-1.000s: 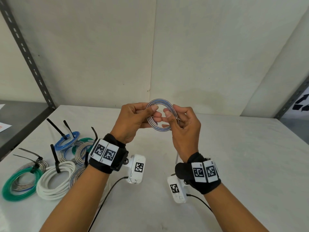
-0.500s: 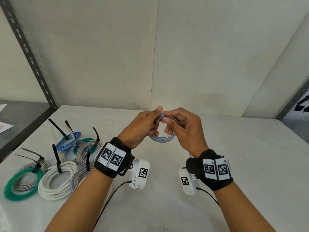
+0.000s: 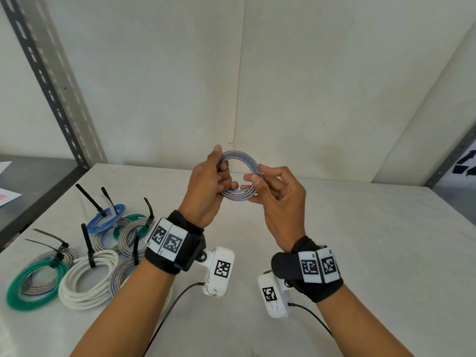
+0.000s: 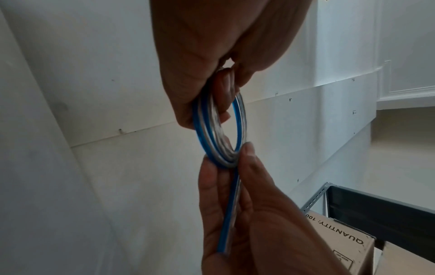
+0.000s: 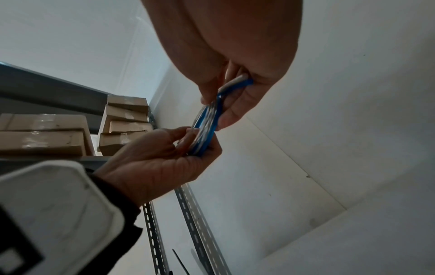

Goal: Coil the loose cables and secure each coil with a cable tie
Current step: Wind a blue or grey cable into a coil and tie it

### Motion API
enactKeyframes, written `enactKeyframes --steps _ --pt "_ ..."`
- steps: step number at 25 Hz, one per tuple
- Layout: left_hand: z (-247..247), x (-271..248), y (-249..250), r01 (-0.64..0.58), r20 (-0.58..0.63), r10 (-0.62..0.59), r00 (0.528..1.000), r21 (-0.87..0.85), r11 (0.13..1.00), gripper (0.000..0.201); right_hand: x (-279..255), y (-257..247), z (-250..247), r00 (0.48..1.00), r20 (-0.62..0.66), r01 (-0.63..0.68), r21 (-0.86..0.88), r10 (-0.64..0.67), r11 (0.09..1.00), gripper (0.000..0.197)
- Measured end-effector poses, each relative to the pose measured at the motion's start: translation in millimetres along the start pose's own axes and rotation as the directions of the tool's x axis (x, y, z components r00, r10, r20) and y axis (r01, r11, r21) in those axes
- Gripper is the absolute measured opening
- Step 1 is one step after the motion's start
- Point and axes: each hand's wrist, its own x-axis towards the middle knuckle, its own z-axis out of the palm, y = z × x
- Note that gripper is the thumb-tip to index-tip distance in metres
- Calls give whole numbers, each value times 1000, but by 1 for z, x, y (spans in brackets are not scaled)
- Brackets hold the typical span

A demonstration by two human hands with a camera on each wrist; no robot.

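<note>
Coil in hand: a blue-and-silver cable coil (image 3: 240,176) was held upright in the air above the table (image 3: 360,240), between both hands, at about 12 o'clock from the wrists.
Left hand: the left hand (image 3: 206,189) held the 9 o'clock side of the coil; its grip was closed on the loops, fingers curled round them and through the ring.
Right hand: the right hand (image 3: 278,199) pinched the 3 o'clock side of the coil between thumb and fingers; its grip held the cable.
Free end: in the left wrist view a straight tail (image 4: 229,214) of the same cable ran from the coil down across the right palm.
Finished coils: at 9 o'clock on the table lay tied coils, among them a green coil (image 3: 33,287), a white coil (image 3: 88,278) just beside it, and a blue coil (image 3: 107,217) farther back.
Ties: black cable ties (image 3: 88,246) stood up from these coils.
Background: cardboard boxes (image 5: 42,135) sat on a shelf in the right wrist view.
</note>
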Motion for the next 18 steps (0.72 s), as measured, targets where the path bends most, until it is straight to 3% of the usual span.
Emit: enactKeyframes --steps 4,6,8,10,13,15,18 --pt "5 -3 -6 6 -22 -9 1000 -111 994 45 1 2 0 999 -4 35 -16 -35 999 23" --pt "5 -1 -6 37 32 -34 999 -100 994 45 6 -2 -7 999 9 35 -27 -35 999 24" --pt "-1 2 1 81 112 -81 990 6 997 46 14 -9 -19 995 92 31 -64 -25 997 24" --pt "-6 3 5 140 201 -174 964 172 975 53 22 -16 -34 964 266 57 -168 -11 984 25" --pt "-5 -3 3 123 267 -283 921 491 863 56 26 -20 -46 896 443 153 -346 18 926 22" --pt "-2 -6 -1 50 271 -241 932 562 826 50 25 -20 -46 889 458 173 -366 15 914 22" --pt "0 -6 -3 -16 216 -116 970 527 850 46 22 -19 -42 918 396 142 -323 -3 936 23"
